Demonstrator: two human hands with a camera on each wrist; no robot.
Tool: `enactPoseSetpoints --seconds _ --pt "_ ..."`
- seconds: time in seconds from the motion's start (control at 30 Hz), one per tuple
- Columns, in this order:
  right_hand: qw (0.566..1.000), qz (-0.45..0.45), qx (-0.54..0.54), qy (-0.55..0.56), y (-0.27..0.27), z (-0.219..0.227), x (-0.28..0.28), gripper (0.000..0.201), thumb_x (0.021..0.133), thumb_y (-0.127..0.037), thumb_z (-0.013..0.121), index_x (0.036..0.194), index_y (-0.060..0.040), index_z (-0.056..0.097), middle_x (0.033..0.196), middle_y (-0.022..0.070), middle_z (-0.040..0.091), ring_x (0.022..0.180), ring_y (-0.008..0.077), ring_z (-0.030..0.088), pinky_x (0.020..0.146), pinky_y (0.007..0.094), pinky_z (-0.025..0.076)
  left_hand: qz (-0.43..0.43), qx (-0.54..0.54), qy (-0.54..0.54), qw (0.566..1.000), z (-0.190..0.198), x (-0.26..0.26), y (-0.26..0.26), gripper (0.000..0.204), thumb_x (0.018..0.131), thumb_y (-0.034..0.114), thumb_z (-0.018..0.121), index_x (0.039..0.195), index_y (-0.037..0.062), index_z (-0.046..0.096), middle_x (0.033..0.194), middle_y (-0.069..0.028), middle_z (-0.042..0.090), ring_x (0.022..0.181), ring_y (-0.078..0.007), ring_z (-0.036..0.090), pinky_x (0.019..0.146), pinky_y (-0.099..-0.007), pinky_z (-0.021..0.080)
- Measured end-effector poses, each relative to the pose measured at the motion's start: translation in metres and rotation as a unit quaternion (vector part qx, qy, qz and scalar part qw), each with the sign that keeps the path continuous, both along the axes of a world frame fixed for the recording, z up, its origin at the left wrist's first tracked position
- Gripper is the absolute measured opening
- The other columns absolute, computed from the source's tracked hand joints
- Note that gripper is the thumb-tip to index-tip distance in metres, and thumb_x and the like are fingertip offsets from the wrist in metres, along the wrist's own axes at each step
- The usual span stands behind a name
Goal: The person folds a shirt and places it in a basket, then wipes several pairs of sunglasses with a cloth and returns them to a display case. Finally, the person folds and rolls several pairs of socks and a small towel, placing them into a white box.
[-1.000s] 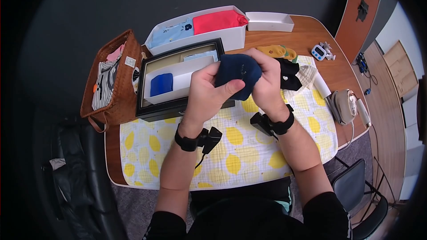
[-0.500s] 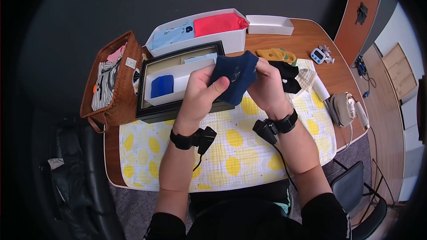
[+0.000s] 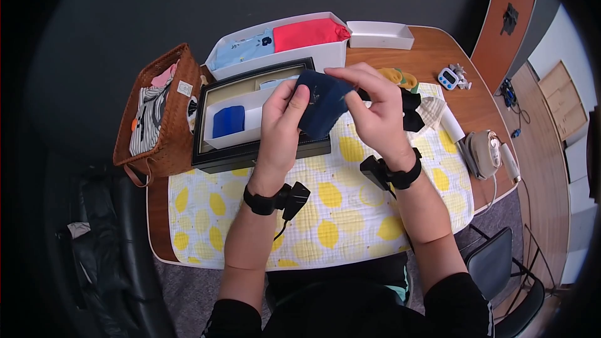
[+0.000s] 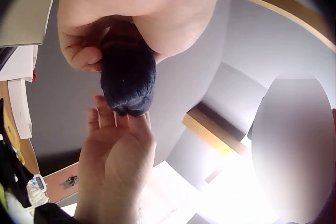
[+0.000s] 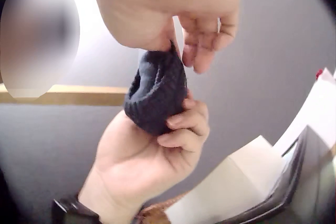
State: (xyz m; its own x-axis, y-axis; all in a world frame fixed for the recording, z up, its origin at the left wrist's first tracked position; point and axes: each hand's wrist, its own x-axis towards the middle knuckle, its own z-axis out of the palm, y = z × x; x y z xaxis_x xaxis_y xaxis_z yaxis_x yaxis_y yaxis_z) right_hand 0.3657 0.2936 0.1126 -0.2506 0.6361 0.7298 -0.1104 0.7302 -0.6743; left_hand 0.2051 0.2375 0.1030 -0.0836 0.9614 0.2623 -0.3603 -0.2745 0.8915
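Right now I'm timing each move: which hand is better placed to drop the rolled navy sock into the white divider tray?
Probably the left hand: it grips the navy sock and is next to the white divider tray; the right hand only pinches it.

Navy blue rolled sock point(image 3: 320, 107), dark all over, tiny pale mark on it. Mat point(image 3: 325, 213) white with yellow lemon-like blobs. Desk point(image 3: 432, 47) brown wood. Frame box point(image 3: 250, 150) black; insert point(image 3: 250, 112) white, holding a bright blue roll point(image 3: 227, 120). Long bin point(image 3: 313, 53) white, with a light blue printed garment point(image 3: 241, 50) and a red one point(image 3: 310, 30). Small tray point(image 3: 380, 34) white. Woven basket point(image 3: 164, 141) brown, striped black-and-white cloth point(image 3: 145, 119) plus pink inside. Mustard yellow sock point(image 3: 400, 77), black socks point(image 3: 410, 109), cream sock point(image 3: 433, 106). Timer point(image 3: 447, 77) white with blue. Wrist straps point(image 3: 258, 203) black.
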Motion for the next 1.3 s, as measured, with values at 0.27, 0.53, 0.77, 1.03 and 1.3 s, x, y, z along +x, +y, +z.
enactPoseSetpoints --seconds 0.27,0.53,0.77,1.03,1.3 --pt "0.956 -0.162 0.229 -0.090 -0.002 -0.009 -0.006 0.026 0.073 0.009 0.067 0.097 -0.0013 0.069 0.083 0.0118 0.066 0.074 0.0302 0.064 0.066 0.0376 0.048 0.002 -0.053 0.072 0.996 -0.007 -0.010 0.003 0.033 0.099 0.028 0.068 0.116 -0.0012 0.065 0.104 -0.0040 0.070 0.090 -0.0088 0.066 0.077 -0.0222 0.054" --pt "0.920 -0.215 0.318 -0.078 -0.004 -0.012 -0.004 0.035 0.066 0.010 0.070 0.100 0.0027 0.069 0.081 0.0100 0.064 0.072 0.0284 0.062 0.065 0.0375 0.048 -0.020 -0.059 -0.059 0.996 0.001 -0.008 0.001 0.030 0.102 0.027 0.065 0.114 -0.0009 0.065 0.102 -0.0032 0.069 0.089 -0.0079 0.066 0.076 -0.0226 0.054" --pt "0.957 -0.108 0.256 -0.087 -0.004 -0.008 -0.007 0.035 0.072 0.006 0.072 0.107 0.0018 0.069 0.084 0.0106 0.065 0.073 0.0295 0.062 0.067 0.0362 0.050 0.001 -0.051 -0.047 0.998 -0.002 -0.010 0.003 0.030 0.099 0.024 0.069 0.117 -0.0001 0.064 0.104 -0.0033 0.069 0.090 -0.0089 0.066 0.079 -0.0235 0.054" --pt "0.993 -0.007 0.094 -0.078 0.002 -0.007 0.000 0.025 0.085 0.006 0.069 0.110 0.0025 0.070 0.088 0.0103 0.069 0.077 0.0205 0.069 0.070 0.0294 0.055 -0.046 -0.050 0.032 0.997 0.003 -0.015 -0.005 0.030 0.093 0.017 0.076 0.116 0.0017 0.064 0.103 -0.0020 0.068 0.090 -0.0082 0.065 0.079 -0.0227 0.054" --pt "0.985 0.126 -0.109 -0.046 0.006 -0.005 0.004 0.014 0.086 0.003 0.069 0.100 0.0022 0.067 0.087 0.0065 0.069 0.080 0.0163 0.068 0.073 0.0303 0.054 -0.055 -0.108 -0.008 0.993 -0.004 -0.017 0.003 0.028 0.102 0.028 0.064 0.112 0.0018 0.064 0.100 -0.0021 0.067 0.089 -0.0071 0.063 0.077 -0.0226 0.052"
